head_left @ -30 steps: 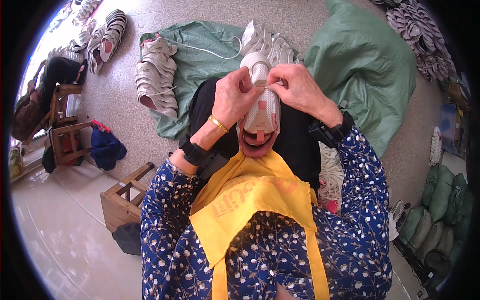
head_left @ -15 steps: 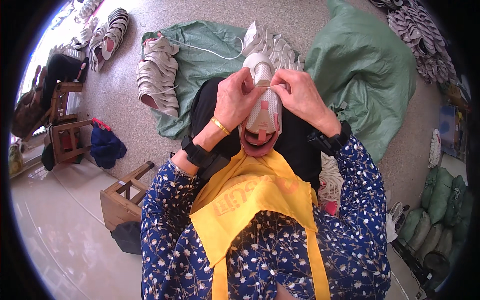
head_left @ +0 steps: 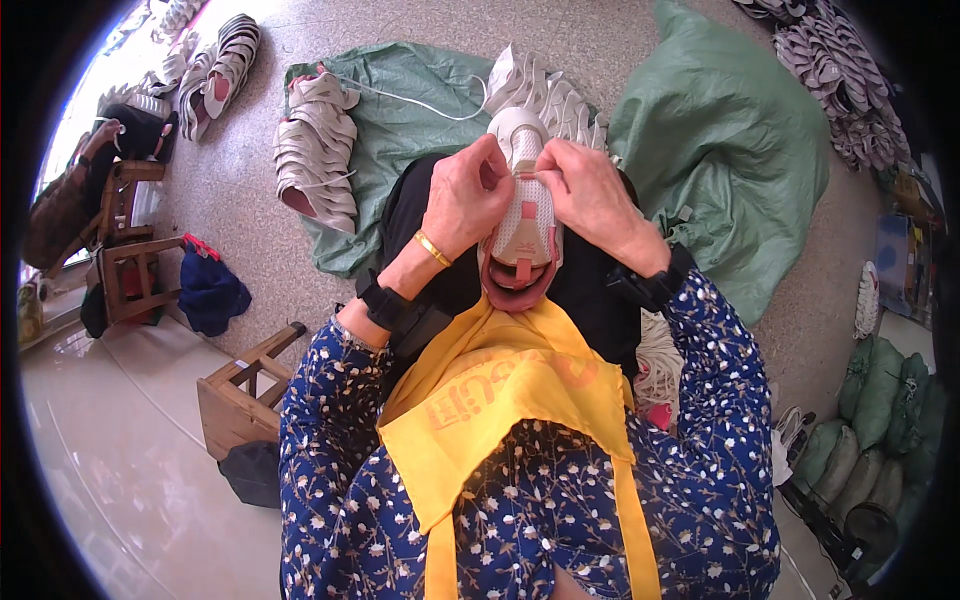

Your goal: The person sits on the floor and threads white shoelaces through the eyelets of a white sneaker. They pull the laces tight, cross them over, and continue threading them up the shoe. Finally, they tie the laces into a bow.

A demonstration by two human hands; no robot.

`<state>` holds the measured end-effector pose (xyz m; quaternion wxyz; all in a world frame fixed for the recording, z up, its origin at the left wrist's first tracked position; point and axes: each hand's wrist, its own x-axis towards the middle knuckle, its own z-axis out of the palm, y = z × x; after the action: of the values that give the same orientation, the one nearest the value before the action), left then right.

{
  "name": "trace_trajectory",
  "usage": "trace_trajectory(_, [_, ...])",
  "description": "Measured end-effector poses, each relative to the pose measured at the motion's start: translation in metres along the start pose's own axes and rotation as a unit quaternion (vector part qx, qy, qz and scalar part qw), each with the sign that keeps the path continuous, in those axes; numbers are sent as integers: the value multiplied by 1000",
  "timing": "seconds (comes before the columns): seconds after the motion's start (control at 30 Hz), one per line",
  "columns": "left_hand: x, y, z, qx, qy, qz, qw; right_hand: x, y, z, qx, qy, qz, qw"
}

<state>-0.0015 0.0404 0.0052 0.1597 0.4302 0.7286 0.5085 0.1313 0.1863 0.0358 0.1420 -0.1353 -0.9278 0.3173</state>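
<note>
A white and pink shoe upper (head_left: pixel 522 240) lies lengthwise over my lap, its rounded toe pointing away and its pink-lined opening toward me. My left hand (head_left: pixel 468 195) is closed in a pinch at the left edge of its lacing area. Opposite, my right hand (head_left: pixel 590 195) pinches at the right edge, thumb and forefinger together. A thin pale shoelace (head_left: pixel 526 175) runs across the upper between the two sets of fingertips, which partly hide it. The shoe's heel end rests against my yellow apron (head_left: pixel 500 390).
Nested stacks of white shoe uppers (head_left: pixel 318 150) lie on a green sheet (head_left: pixel 410 110) ahead. A bulging green sack (head_left: pixel 720 150) stands at the right. A bundle of white laces (head_left: pixel 660 365) is beside my right leg. Wooden stools (head_left: pixel 235 410) stand at the left, with a person's leg farther off.
My right hand has shifted slightly left, its fingertips closer to the middle of the upper. The left hand has stayed nearly in place, and the shoe lies as before.
</note>
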Motion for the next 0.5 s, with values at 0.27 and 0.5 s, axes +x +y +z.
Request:
trace_trajectory(0.27, [-2,-1,1,-21,7,12,1000,2,-15,-12,-50,-43,-30,997])
trace_trajectory(0.5, [-2,-2,3,-12,-9,34,999,4,-4,5,-146,-64,-57,986])
